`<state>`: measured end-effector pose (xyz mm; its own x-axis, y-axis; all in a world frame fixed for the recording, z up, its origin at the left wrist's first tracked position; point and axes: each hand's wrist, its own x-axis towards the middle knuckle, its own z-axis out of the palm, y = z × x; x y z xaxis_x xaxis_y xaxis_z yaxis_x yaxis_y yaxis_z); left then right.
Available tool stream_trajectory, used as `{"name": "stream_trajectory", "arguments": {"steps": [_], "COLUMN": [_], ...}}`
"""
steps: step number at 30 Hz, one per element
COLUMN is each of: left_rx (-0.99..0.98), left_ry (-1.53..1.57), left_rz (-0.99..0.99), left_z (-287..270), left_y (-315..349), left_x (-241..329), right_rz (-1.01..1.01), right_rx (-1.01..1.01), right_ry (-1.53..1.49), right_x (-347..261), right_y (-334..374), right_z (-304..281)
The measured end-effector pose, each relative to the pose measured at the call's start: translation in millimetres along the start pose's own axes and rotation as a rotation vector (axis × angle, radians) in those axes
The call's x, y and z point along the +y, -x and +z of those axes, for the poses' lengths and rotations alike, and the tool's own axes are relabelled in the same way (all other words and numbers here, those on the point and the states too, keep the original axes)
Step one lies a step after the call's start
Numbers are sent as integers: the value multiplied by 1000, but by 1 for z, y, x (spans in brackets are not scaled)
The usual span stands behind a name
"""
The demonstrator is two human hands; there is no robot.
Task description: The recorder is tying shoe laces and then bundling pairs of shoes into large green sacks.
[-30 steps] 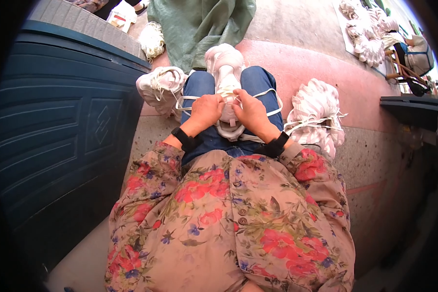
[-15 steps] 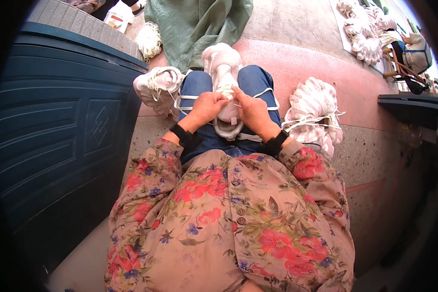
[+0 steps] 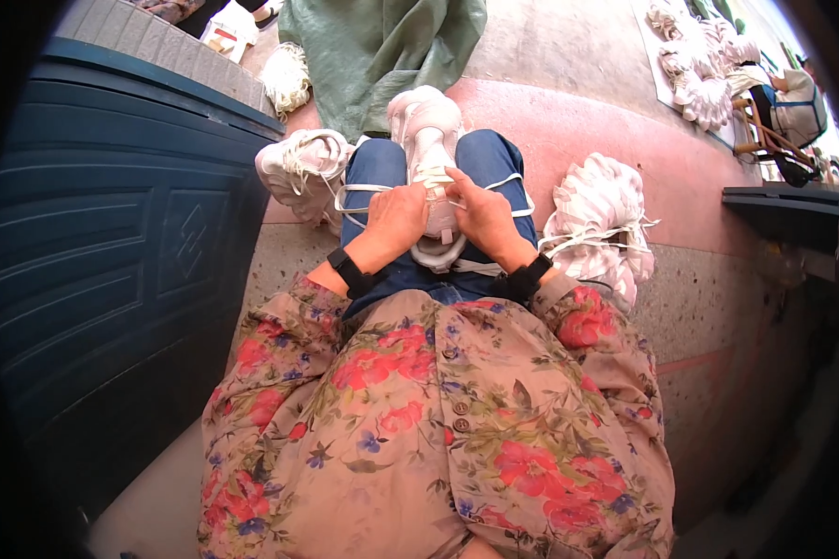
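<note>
A pale pink and white sneaker (image 3: 427, 121) lies lengthwise between my knees, toe away from me and opening toward my body. My left hand (image 3: 399, 219) is closed at the left side of its lacing, fingertips on a white shoelace. From the right my right hand (image 3: 485, 220) pinches at the lace by the tongue, its index finger stretched over the upper eyelets. Loops of white lace (image 3: 359, 190) stick out beyond both hands and over my jeans. The fingertips partly hide the lace ends.
Left of my knees stand more pale sneakers (image 3: 306, 168); at right is a laced stack of sneakers (image 3: 598, 219). A dark blue panelled door (image 3: 130, 224) runs along the left. Ahead lie a green tarp (image 3: 378, 56) and a bundle of laces (image 3: 286, 79). More shoes (image 3: 694, 74) lie far right.
My left hand has shifted slightly right and lower, coming against the sneaker's side. The right hand stays nearly in place, its index finger still over the lacing.
</note>
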<state>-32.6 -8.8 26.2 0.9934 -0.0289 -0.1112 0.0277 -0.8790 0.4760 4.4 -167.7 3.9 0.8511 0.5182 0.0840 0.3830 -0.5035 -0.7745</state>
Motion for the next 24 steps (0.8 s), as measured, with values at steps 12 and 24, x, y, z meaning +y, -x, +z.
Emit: {"name": "stream_trajectory", "arguments": {"steps": [12,24], "left_rx": [51,-122], "left_ry": [129,876], "left_rz": [-103,-432], "left_z": [20,27], "left_y": [-21,-5], "left_x": [-8,-9], "right_rz": [-60,-162], "right_rx": [-29,-128], "right_ry": [-52,-9], "right_x": [4,14], "right_y": [-14,1], "right_z": [1,6]}}
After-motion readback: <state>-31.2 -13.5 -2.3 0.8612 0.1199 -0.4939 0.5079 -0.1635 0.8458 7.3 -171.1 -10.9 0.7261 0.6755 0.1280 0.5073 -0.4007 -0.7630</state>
